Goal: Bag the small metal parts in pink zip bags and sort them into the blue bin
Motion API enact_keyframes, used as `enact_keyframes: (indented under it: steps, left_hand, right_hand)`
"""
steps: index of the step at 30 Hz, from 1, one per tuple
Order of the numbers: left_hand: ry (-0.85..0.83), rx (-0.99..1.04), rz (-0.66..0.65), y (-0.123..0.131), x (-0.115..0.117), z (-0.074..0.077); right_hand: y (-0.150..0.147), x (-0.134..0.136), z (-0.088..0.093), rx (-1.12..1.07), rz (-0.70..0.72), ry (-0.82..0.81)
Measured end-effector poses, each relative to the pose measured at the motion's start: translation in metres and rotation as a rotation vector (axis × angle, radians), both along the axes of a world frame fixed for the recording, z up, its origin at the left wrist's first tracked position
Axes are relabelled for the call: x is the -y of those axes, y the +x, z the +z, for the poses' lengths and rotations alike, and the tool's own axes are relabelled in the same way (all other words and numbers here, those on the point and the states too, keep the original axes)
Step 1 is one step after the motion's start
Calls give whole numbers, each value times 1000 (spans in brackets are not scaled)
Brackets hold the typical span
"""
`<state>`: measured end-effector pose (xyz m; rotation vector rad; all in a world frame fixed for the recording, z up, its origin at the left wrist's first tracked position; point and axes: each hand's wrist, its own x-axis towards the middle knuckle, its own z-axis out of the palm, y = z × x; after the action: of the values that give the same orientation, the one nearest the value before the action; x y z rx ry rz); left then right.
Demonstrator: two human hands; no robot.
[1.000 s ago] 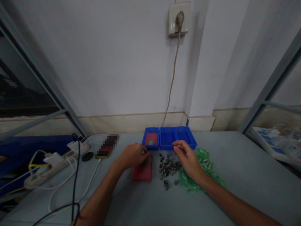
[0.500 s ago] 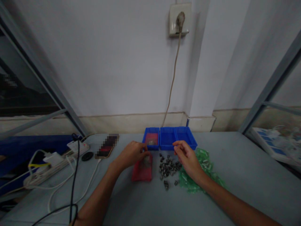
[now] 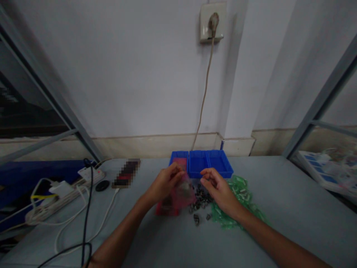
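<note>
My left hand (image 3: pixel 164 183) is closed on the top of a small red see-through bag (image 3: pixel 182 193) and holds it lifted off the stack of red bags (image 3: pixel 166 208) on the grey table. My right hand (image 3: pixel 216 188) hovers just right of that bag with its fingertips pinched together; whatever they hold is too small to make out. Below and between my hands lies a heap of small dark metal parts (image 3: pixel 201 203). A pile of green bags (image 3: pixel 240 203) lies under my right wrist.
Three blue bins (image 3: pixel 208 163) stand side by side at the table's back edge, the left one with red bags in it. A phone (image 3: pixel 126 173), a power strip (image 3: pixel 90 174) and loose cables (image 3: pixel 83 219) lie at the left. A cord hangs from a wall socket (image 3: pixel 212 22).
My left hand has picked one red bag up from the stack and raised it toward the right. My right hand has shifted slightly left, nearer the bag.
</note>
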<state>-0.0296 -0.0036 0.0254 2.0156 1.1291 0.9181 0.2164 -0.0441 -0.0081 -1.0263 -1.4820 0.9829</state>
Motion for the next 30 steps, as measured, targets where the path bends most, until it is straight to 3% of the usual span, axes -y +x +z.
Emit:
enact_keyframes:
  steps: [4, 10, 12, 16, 23, 26, 30]
  left_hand:
    - [-33, 188, -7, 17, 5, -7]
    - [-162, 311, 30, 33, 11, -27]
    - [-135, 266, 70, 36, 15, -32]
    - [92, 132, 148, 39, 21, -34]
    - [468, -43, 28, 35, 24, -38]
    - [513, -126, -48, 34, 29, -34]
    - [474, -74, -102, 36, 34, -30]
  right_hand:
    - [-2, 5, 0, 94, 174, -5]
    - [-6, 7, -5, -95, 334, -179]
    - [-6, 5, -5, -141, 324, -219]
    - [-4, 1, 1, -215, 202, -245]
    - [2, -3, 8, -235, 28, -246]
    - [3, -4, 6, -244, 10, -258]
    - [1, -3, 4, -279, -4, -263]
